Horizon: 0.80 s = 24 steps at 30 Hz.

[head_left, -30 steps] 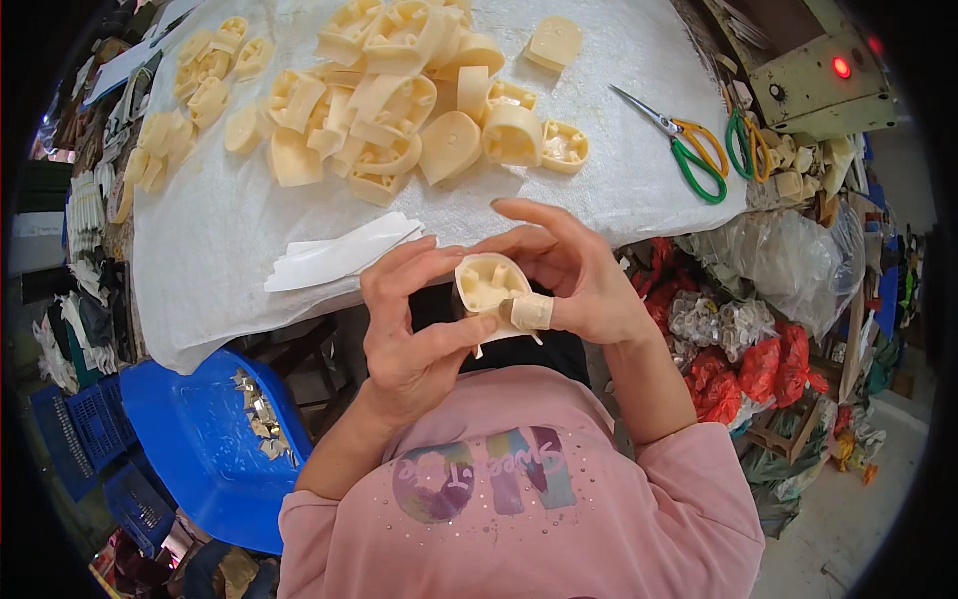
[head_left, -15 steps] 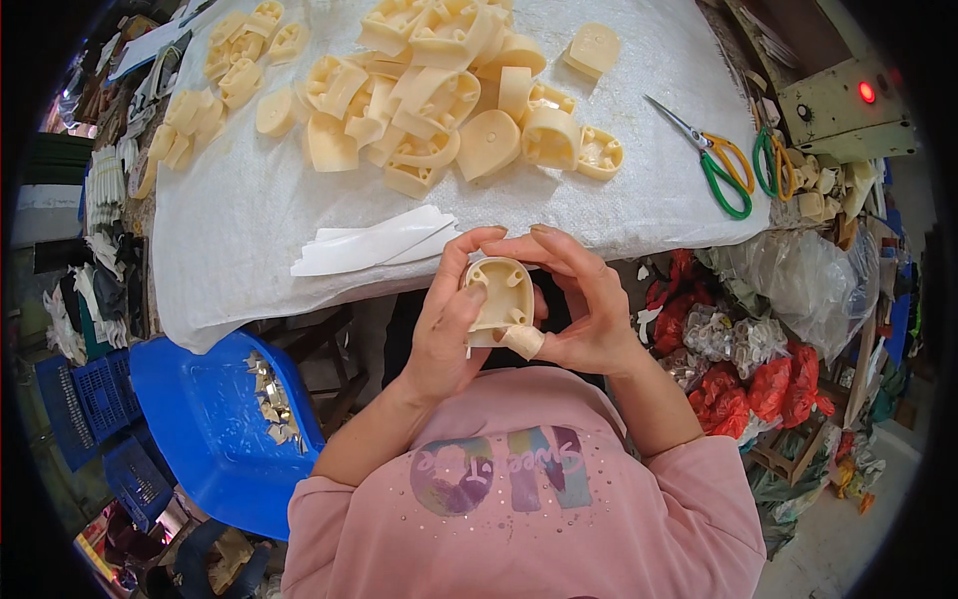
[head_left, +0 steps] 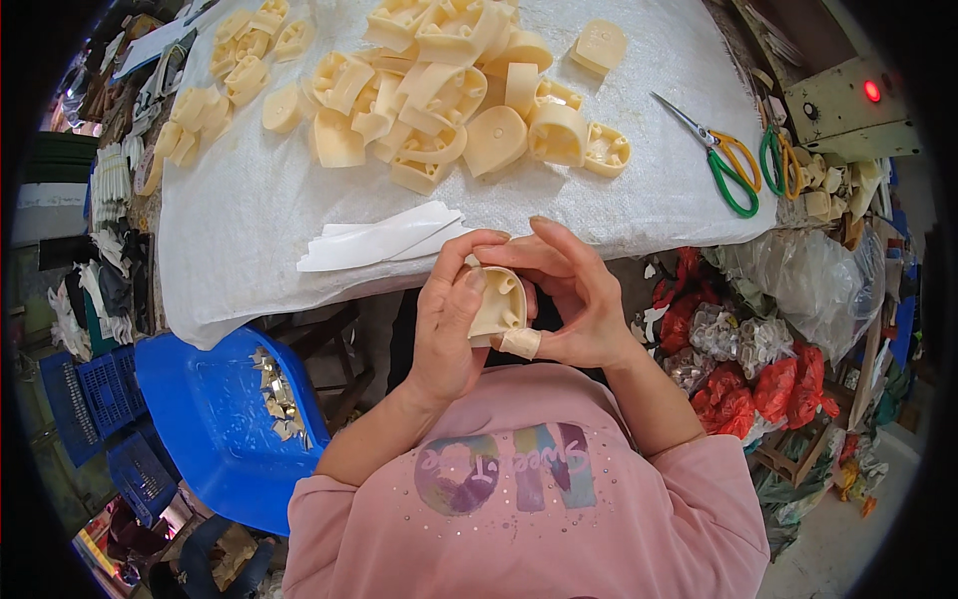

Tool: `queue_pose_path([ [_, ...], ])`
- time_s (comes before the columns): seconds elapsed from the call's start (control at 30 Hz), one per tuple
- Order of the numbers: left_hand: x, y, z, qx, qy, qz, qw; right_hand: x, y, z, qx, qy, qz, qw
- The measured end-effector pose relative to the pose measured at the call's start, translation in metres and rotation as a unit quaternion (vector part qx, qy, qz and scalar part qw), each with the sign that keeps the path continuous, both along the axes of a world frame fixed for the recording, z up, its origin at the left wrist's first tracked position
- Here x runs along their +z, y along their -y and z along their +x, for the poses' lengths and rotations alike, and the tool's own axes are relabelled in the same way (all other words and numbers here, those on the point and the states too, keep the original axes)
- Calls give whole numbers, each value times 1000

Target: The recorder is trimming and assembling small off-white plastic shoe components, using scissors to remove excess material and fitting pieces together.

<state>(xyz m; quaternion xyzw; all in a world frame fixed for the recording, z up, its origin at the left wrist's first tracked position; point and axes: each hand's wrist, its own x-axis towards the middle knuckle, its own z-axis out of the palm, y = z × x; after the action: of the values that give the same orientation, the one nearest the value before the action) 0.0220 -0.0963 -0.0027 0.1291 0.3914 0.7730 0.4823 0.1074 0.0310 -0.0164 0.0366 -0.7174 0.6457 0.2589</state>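
A hollow, D-shaped cream plastic piece (head_left: pixel 500 304), with small posts inside, is held just off the table's near edge. My left hand (head_left: pixel 447 324) grips its left side, thumb pressed over the rim. From the right, my right hand (head_left: pixel 579 299) curls around the same piece, some fingers hidden behind it. A tan wrap (head_left: pixel 521 343) covers the tip of my right thumb, at the piece's lower corner. White strips (head_left: pixel 384 240) lie on the table just beyond my left hand. Farther back is a heap of similar cream pieces (head_left: pixel 439 95).
Scissors with green and orange handles (head_left: pixel 733 165) lie on the white-covered table (head_left: pixel 659 205) at right, a second pair beside them. A blue tub (head_left: pixel 215 439) with scraps stands lower left. Red bags (head_left: pixel 773 389) and clear plastic sit lower right, below a box with a red light (head_left: pixel 848 110).
The piece has turned and tilted between my hands, so less of its inside shows. My right fingers have shifted, one now raised above the others. The view has moved slightly.
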Motion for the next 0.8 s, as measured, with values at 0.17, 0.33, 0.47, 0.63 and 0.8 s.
queue_pose_path([
  [0.17,4,-3,2,1,-59,-36,998,2,-9,-1,48,53,56,996],
  [0.33,2,-3,0,-33,-35,45,998,11,-8,-5,58,141,-121,981],
  [0.47,9,-12,7,-6,-33,-16,999,7,-19,-18,117,214,-314,918],
  [0.63,13,-13,8,-15,-65,-47,997,8,-33,-19,205,203,-249,925],
  [0.8,17,-11,6,-27,-31,-44,998,16,-22,-17,111,117,-23,987],
])
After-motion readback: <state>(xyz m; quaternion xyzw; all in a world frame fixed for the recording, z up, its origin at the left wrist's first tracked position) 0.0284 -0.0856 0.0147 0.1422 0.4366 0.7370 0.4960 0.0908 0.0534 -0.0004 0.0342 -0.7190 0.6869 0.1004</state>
